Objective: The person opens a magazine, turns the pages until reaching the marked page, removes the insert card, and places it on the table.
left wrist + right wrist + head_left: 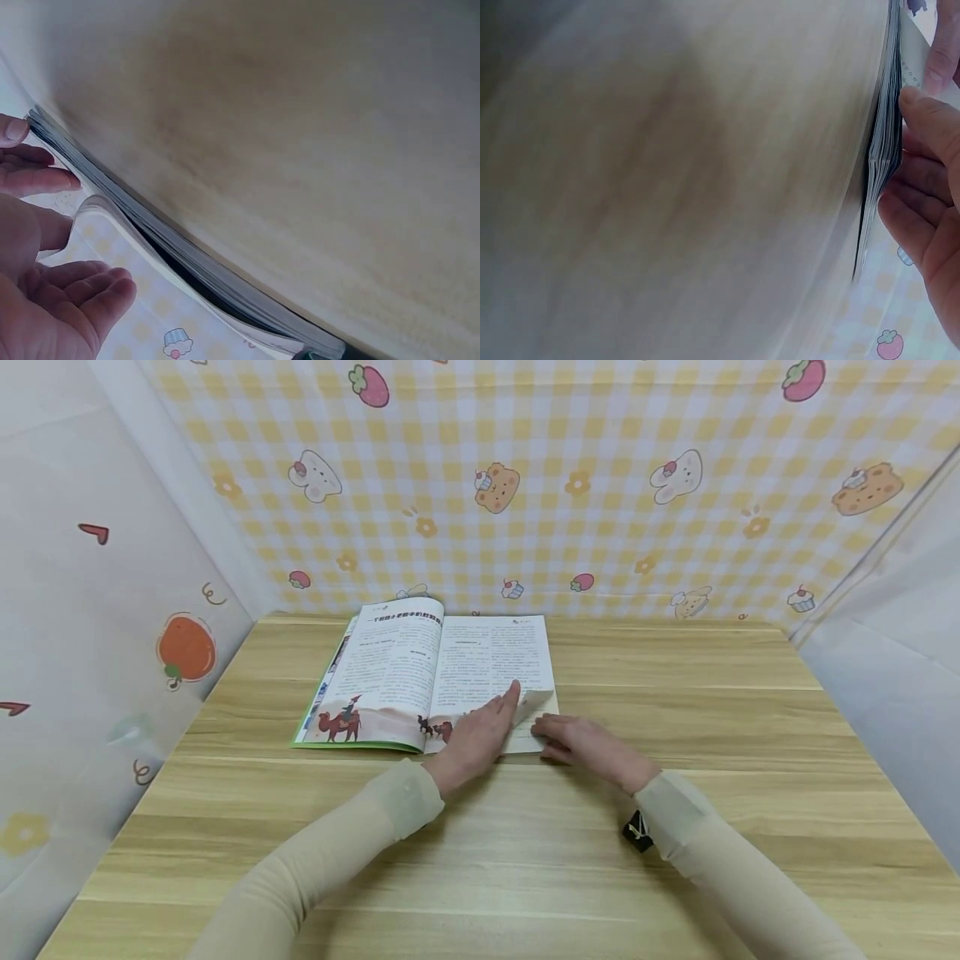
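Observation:
An open magazine [487, 656] lies on the table with printed text and camels along its lower part. The lower outer corner of its right-hand page [534, 700] is bent up. My left hand [476, 733] is over the right-hand page beside this bend, its fingers loosely extended; in the left wrist view the thumb touches the curled paper [101, 206]. At the magazine's lower right corner is my right hand [592, 747]. In the right wrist view its thumb touches the edge of the page stack [885, 142], with the fingers alongside; part of that contact is hidden.
The wooden table [712, 693] reaches a yellow-checked cloth backdrop [540, 527] behind the magazine. Pale sheets stand at both sides. A small black object [638, 832] shows at the right sleeve's cuff.

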The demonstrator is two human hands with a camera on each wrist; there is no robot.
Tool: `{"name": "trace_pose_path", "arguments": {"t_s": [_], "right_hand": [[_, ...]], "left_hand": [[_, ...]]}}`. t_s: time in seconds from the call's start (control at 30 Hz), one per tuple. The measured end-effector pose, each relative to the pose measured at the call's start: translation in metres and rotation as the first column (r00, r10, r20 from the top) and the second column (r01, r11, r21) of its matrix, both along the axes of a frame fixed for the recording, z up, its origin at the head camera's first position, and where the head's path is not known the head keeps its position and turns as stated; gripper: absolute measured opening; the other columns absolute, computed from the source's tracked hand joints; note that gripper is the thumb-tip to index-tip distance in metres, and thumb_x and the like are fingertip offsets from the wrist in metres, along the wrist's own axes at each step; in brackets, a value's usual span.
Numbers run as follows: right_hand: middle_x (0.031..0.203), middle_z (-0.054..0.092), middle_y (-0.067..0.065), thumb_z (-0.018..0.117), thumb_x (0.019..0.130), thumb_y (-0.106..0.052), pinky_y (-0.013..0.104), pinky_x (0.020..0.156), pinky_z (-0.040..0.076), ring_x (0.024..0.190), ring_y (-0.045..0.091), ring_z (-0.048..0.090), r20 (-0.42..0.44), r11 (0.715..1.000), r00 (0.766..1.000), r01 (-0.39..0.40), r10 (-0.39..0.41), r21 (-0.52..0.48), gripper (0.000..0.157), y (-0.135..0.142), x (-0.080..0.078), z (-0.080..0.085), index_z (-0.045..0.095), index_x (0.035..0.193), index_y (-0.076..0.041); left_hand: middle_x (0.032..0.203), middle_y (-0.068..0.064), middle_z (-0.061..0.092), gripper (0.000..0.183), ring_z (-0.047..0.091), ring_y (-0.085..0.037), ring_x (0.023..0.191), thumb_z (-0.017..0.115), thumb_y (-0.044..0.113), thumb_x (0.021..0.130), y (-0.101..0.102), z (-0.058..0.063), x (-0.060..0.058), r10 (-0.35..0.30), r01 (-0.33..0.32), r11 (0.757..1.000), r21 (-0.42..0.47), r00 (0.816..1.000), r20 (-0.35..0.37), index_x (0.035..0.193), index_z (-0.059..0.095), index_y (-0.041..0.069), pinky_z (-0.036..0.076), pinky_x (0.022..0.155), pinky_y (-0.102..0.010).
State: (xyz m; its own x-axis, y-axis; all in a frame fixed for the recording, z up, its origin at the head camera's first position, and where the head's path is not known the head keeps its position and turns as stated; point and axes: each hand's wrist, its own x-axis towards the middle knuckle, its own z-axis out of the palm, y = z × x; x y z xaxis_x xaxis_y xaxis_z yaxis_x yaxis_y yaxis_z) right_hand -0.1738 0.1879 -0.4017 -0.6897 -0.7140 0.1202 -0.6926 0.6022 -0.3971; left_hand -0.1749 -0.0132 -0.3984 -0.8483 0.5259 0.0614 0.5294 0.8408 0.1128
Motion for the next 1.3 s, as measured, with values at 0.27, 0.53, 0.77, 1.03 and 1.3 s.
{"name": "trace_pose_path", "arguments": {"t_s": [0.27,0.53,0.77,1.03,1.3], "right_hand": [[0.097,0.066,0.006,0.065,0.088,-0.009,0.030,0.078,0.054,0.084,0.014,0.063,-0.012,1.000,1.000,-0.015,0.015,-0.013,0.018,0.000,0.000,0.001,0.064,0.105,-0.002],[0.095,0.066,0.004,0.066,0.087,-0.007,0.028,0.076,0.054,0.083,0.013,0.063,-0.014,1.000,1.000,-0.019,0.019,-0.021,0.017,0.000,0.000,0.000,0.065,0.103,-0.002],[0.098,0.067,0.007,0.066,0.086,-0.007,0.030,0.079,0.054,0.088,0.018,0.066,-0.035,0.999,0.999,-0.027,0.026,-0.023,0.017,0.000,-0.001,-0.002,0.066,0.103,-0.001],[0.110,0.067,0.014,0.065,0.087,-0.008,0.037,0.086,0.053,0.100,0.027,0.066,-0.045,1.000,0.999,-0.020,0.020,-0.011,0.022,0.000,0.000,0.000,0.066,0.107,0.001],[0.115,0.065,0.019,0.066,0.087,-0.007,0.040,0.089,0.051,0.106,0.031,0.063,-0.059,1.000,0.998,-0.011,0.010,-0.009,0.025,0.000,0.000,-0.002,0.066,0.109,0.003]], "left_hand": [[0.154,-0.015,0.023,0.078,0.039,-0.031,0.134,0.048,-0.009,0.091,-0.001,-0.001,-0.005,0.011,-0.008,1.000,0.026,0.994,-0.108,0.151,0.002,0.007,0.039,0.105,-0.040],[0.156,-0.020,0.007,0.067,0.019,-0.040,0.141,0.043,0.000,0.096,0.000,-0.002,-0.007,0.038,-0.041,0.998,-0.045,0.997,-0.064,0.152,0.010,0.017,0.031,0.110,-0.046],[0.158,-0.014,-0.002,0.063,-0.001,-0.036,0.145,0.048,0.021,0.098,-0.001,-0.004,-0.007,0.070,-0.081,0.989,-0.120,0.994,-0.088,0.152,0.015,0.020,0.016,0.115,-0.051],[0.159,-0.006,-0.005,0.071,-0.007,-0.032,0.145,0.043,-0.001,0.093,0.004,-0.007,-0.005,-0.148,0.051,0.925,-0.376,0.961,-0.234,0.153,0.012,0.021,0.003,0.117,-0.047],[0.159,-0.002,0.006,0.055,0.004,-0.026,0.146,0.040,0.007,0.097,0.008,-0.009,-0.002,-0.260,0.077,0.815,-0.574,0.934,-0.243,0.150,0.027,0.017,0.006,0.118,-0.038]]}}
